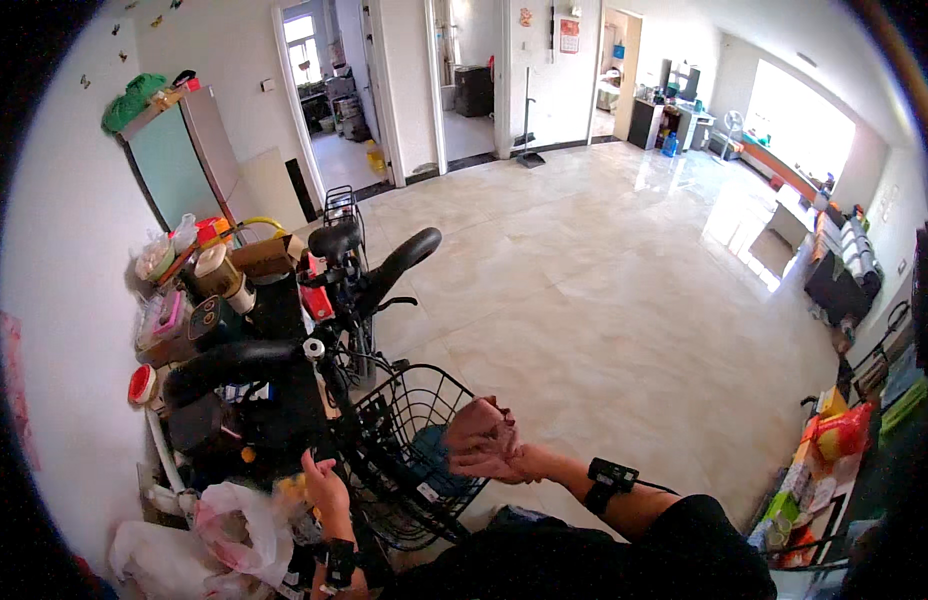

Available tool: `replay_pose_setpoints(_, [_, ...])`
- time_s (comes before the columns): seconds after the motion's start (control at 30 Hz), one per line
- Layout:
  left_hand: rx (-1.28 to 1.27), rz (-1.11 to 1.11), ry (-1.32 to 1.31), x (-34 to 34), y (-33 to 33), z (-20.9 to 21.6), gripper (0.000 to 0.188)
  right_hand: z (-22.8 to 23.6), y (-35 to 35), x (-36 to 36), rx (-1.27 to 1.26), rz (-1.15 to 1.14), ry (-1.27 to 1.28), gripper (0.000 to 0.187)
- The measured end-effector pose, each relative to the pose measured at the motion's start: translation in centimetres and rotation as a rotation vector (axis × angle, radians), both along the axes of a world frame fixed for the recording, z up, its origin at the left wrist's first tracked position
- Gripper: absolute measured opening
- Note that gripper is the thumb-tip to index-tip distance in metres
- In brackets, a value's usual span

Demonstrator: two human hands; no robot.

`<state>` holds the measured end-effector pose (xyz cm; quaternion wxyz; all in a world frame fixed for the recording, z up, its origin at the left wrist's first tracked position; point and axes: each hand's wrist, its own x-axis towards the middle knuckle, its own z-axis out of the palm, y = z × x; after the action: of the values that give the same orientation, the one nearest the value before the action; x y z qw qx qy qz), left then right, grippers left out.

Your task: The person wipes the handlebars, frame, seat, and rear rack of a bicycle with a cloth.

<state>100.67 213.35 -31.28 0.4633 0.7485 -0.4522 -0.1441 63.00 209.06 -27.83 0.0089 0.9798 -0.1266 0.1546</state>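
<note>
My right hand [525,466] is closed on a crumpled pinkish-brown cloth [481,436], held over the right rim of a black wire bicycle basket [446,387]. Inside the basket lies a bluish, cloth-like thing [430,446], partly covered by the pink cloth. My left hand [327,488] is raised to the left of the basket, its visible fingers apart and nothing seen in them. Close to its left side are a white plastic bag [242,535] and a small orange thing partly hidden by the hand. The bicycle's handlebar has thick black covers [399,262].
A cluttered dark table [277,305] against the left wall holds boxes, jars and bags, with the bicycle alongside it. Pale tiled floor [584,290] spreads ahead. A dustpan [530,158] stands by the far wall; packages [829,450] are piled at the right.
</note>
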Motion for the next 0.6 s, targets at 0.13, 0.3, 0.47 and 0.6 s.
replay_pose_setpoints(0.13, [0.102,0.025,-0.098,-1.9,0.0,3.1,0.045,-1.4,1.6,-1.5,0.408,0.076,0.207,0.043])
replay_pose_setpoints(0.3, [-0.053,0.014,0.123,-0.5,-0.8,0.1,0.043,0.7,-8.1,-7.3,1.062,-0.802,-0.456,0.014])
replay_pose_setpoints(0.47, [0.209,0.149,-0.190,-2.8,0.9,3.7,0.043,13.6,-18.1,-4.2,0.732,-0.650,-0.953,0.028])
replay_pose_setpoints(0.6, [0.213,0.200,-0.527,-2.5,1.9,3.6,0.043,17.3,-25.2,-0.6,0.683,-0.557,-1.059,0.032])
